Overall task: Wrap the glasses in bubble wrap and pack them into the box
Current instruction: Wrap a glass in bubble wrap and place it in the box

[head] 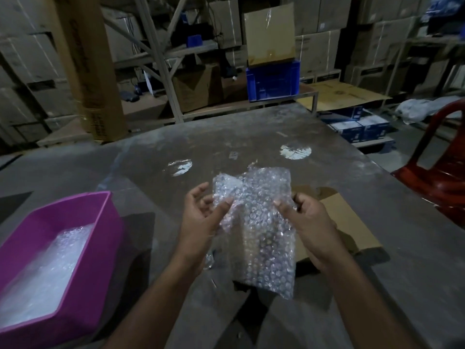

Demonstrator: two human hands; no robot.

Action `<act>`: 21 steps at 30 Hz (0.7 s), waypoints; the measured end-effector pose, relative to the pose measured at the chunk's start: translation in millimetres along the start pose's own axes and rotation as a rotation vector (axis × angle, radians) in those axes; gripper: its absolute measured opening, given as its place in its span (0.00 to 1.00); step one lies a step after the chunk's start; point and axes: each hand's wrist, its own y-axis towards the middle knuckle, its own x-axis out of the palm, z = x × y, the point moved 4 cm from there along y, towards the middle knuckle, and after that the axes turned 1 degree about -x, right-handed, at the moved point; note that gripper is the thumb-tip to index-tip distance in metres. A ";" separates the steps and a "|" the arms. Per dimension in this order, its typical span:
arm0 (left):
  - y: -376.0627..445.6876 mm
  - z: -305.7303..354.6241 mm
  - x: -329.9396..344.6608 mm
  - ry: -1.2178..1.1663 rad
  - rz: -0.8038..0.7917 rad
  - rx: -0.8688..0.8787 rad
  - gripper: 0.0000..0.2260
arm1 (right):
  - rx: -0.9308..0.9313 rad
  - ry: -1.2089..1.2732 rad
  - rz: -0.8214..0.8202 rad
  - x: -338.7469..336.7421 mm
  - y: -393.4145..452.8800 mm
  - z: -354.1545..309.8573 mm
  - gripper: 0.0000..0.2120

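Dim table (251, 137): both hands' grip pinches bubble wrap (261, 222), glasses possibly inside.

Both hands (254, 222) pinching bubble wrap (261, 230), contents unclear, pink bin (100, 222) left

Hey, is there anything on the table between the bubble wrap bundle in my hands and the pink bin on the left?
Nothing visible. Both the left hand and right hand hold the bubble wrap bundle, and only bare table lies between it and the pink bin.
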 end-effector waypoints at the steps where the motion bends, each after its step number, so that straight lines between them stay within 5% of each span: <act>1: -0.7 2.3 -1.2 0.022 0.055 0.039 0.29 | -0.030 -0.028 0.049 -2.4 -1.0 -4.4 0.09; 4: -10.4 14.6 -1.4 0.139 0.168 0.189 0.28 | -0.114 -0.126 0.179 -9.3 -6.1 -20.8 0.07; 7: -15.2 16.8 14.4 0.133 -0.038 0.135 0.20 | -0.177 -0.284 0.162 -2.7 -9.6 -32.1 0.06; 11: -26.1 11.9 46.0 -0.023 -0.345 -0.048 0.21 | -0.283 -0.448 -0.049 29.6 -14.0 -34.1 0.11; 16: -16.6 1.8 39.6 -0.187 -0.190 -0.189 0.09 | -0.205 -0.296 -0.350 35.9 -19.9 -28.6 0.16; 21: -9.8 -2.1 26.0 -0.321 -0.166 -0.322 0.13 | -0.202 -0.234 0.063 1.1 -13.0 -26.1 0.09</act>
